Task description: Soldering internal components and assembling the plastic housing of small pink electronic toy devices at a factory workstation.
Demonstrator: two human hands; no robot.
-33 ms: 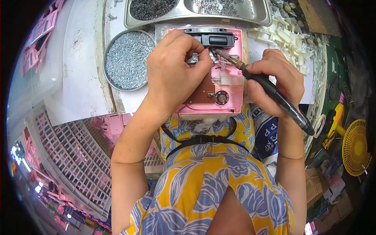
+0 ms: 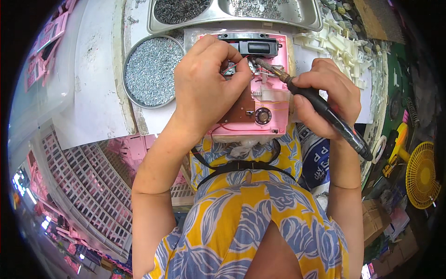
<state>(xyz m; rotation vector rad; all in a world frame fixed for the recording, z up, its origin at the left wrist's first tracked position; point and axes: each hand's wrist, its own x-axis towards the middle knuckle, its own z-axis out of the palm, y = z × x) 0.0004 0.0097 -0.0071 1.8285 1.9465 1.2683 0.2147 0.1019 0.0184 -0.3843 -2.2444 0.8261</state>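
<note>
A pink plastic housing [image 2: 278, 128] lies in front of me, fitted with a brown circuit board [image 2: 237, 111], a small round speaker [image 2: 263, 116] and a black part [image 2: 258, 48] along its far edge. My left hand [image 2: 204, 76] is over the housing's left side, thumb and forefinger pinching a thin red wire [image 2: 245, 57]. In my right hand [image 2: 327, 95] is a black-handled soldering iron [image 2: 320, 104], slanting down to the left. Its tip meets the small parts just below the black part, close to my left fingertips. The exact contact point is too small to make out.
A round tin of small screws [image 2: 152, 69] stands left of the housing. Beyond is a metal tray [image 2: 213, 21] with small metal pieces. White plastic parts [image 2: 337, 44] are heaped at the far right. A yellow fan [image 2: 423, 174] stands at right; a white plastic crate [image 2: 88, 186] sits lower left.
</note>
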